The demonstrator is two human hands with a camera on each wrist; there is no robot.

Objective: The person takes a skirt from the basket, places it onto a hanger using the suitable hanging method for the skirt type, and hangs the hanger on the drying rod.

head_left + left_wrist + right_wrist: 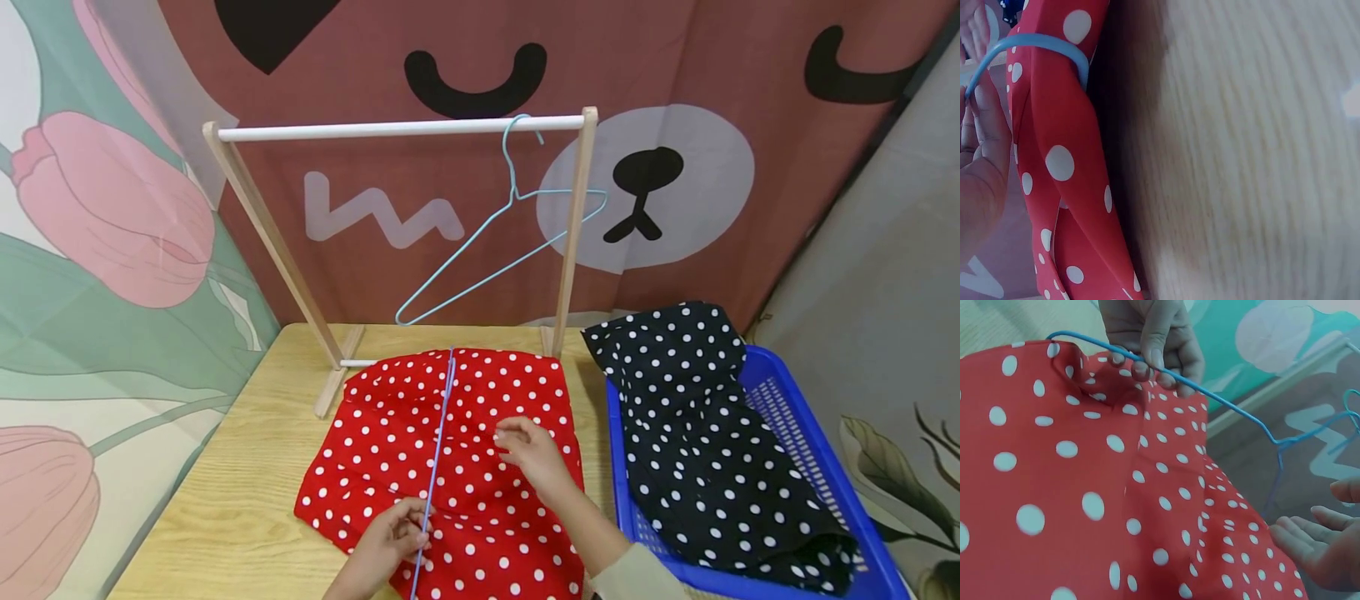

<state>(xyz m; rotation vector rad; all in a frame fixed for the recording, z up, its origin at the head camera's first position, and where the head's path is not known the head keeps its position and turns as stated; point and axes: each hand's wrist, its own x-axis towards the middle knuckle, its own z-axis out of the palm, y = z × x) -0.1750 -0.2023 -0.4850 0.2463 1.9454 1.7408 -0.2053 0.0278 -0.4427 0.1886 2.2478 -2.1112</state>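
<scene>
A red cloth with white dots [510, 500] lies spread on the wooden table. Along its middle runs a light-blue hanger [442, 417], seen nearly edge-on. My left hand [393, 537] pinches the hanger's near part between thumb and fingers, also plain in the right wrist view, where the hanger [1229, 403] passes over the cloth's edge. In the left wrist view the hanger's rounded end [1041, 41] curves round a folded red strip of the cloth [1060, 125]. My right hand [528, 454] is over the cloth's right half, fingers loosely extended, holding nothing.
A wooden rack with a white rail [375, 131] stands at the back of the table [225, 492]. Another light-blue hanger [480, 229] hangs from its rail. On the right, a blue basket [795, 408] holds a black cloth with white dots [690, 450].
</scene>
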